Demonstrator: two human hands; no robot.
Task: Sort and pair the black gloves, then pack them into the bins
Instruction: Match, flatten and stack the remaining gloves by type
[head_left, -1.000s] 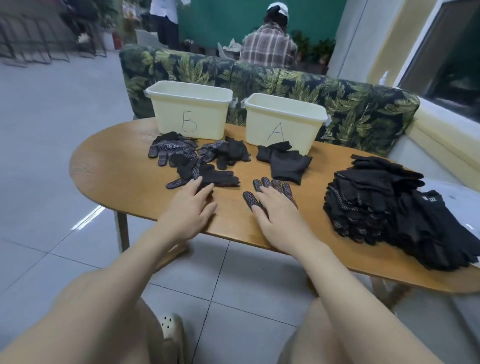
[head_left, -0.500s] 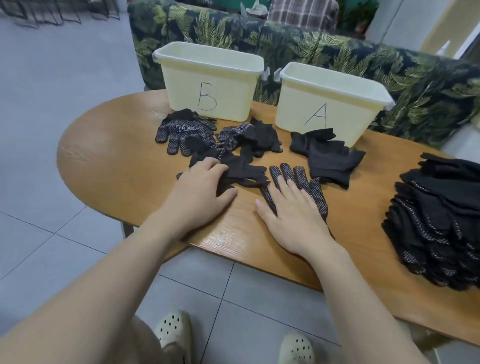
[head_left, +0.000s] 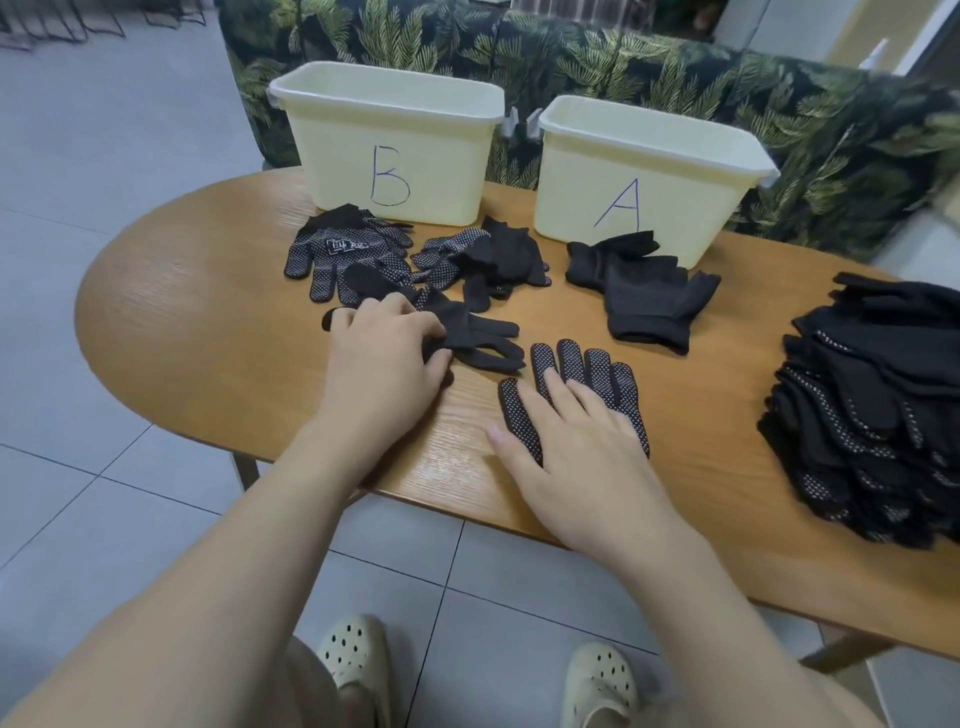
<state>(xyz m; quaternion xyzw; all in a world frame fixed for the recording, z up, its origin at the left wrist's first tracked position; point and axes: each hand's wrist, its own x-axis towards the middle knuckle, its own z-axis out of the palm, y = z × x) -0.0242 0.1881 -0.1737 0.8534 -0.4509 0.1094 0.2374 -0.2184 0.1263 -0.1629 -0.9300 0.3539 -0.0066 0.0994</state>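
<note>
While bin B (head_left: 384, 140) and bin A (head_left: 644, 171) hide their insides, left hand (head_left: 382, 364) pinches a glove (head_left: 467, 338); right hand (head_left: 587, 462) flat.

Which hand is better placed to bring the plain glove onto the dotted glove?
Probably the left hand: it already grips the plain glove. The right hand lies flat on the dotted glove and holds it steady on the table.

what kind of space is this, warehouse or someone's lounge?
Looks like a lounge or casual indoor room, not a warehouse: a leaf-print sofa behind an oval wooden table, and a grey tiled floor.
</note>
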